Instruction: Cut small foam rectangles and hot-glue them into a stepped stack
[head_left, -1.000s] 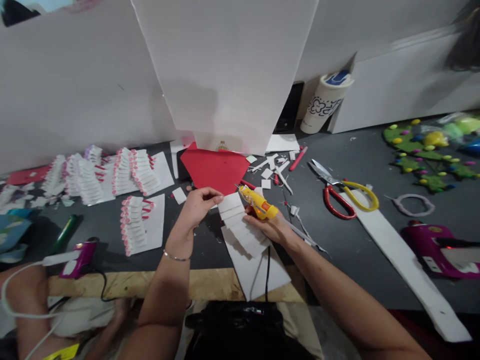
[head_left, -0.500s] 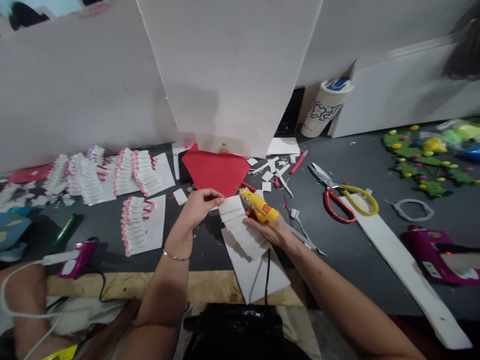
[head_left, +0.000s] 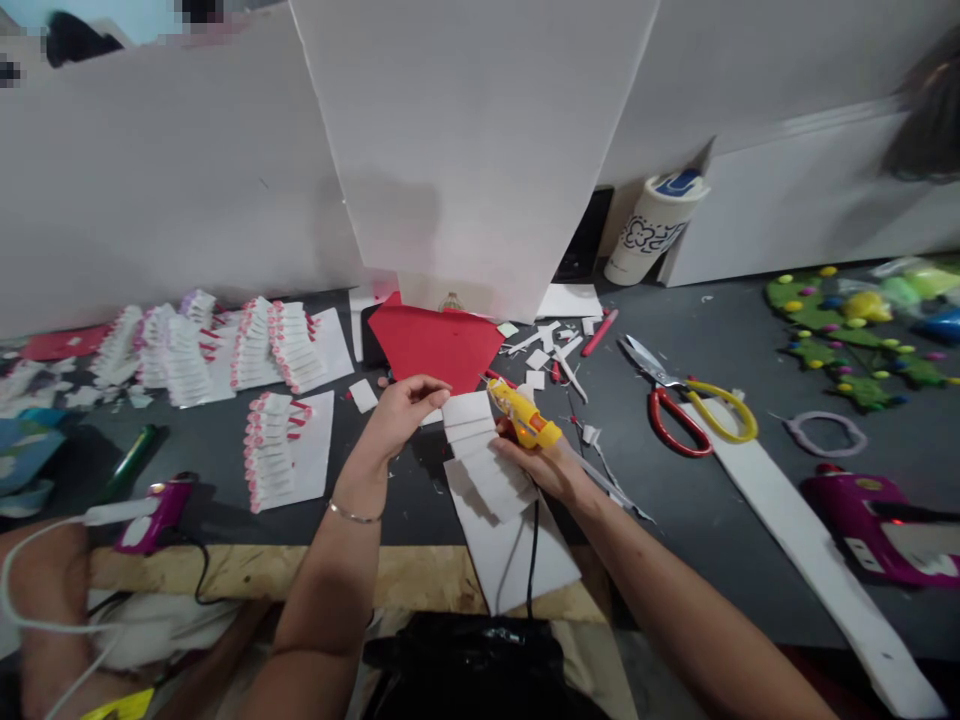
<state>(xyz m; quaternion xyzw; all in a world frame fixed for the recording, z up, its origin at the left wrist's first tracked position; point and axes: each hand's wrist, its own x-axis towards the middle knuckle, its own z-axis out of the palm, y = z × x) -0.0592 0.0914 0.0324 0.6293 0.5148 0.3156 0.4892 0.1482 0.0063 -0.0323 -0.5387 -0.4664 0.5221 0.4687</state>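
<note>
My left hand (head_left: 411, 412) is closed, with thumb and fingertips pinched at the upper left corner of a strip of overlapping white paper pieces (head_left: 480, 440). A yellow glue gun (head_left: 521, 412) is gripped in my right hand (head_left: 544, 465), its nozzle pointing up and left near the strip's top edge. The fingers of my right hand also touch the strip's right side. Below the strip, a white sheet (head_left: 517, 570) overhangs the table's front edge. A red paper piece (head_left: 435, 345) lies just beyond both hands.
Pleated white pieces with pink ends (head_left: 270, 450) lie on cards at left. Red-and-yellow-handled scissors (head_left: 675, 390), a long white strip (head_left: 817, 540) and a magenta device (head_left: 870, 520) are at right. A white cup (head_left: 649, 230) stands behind. White panels rise at the back. Another person's arm (head_left: 49, 580) is lower left.
The whole view has shifted slightly. Both hands keep nearly the same pose, the left pinching the paper strip and the right holding the glue gun.
</note>
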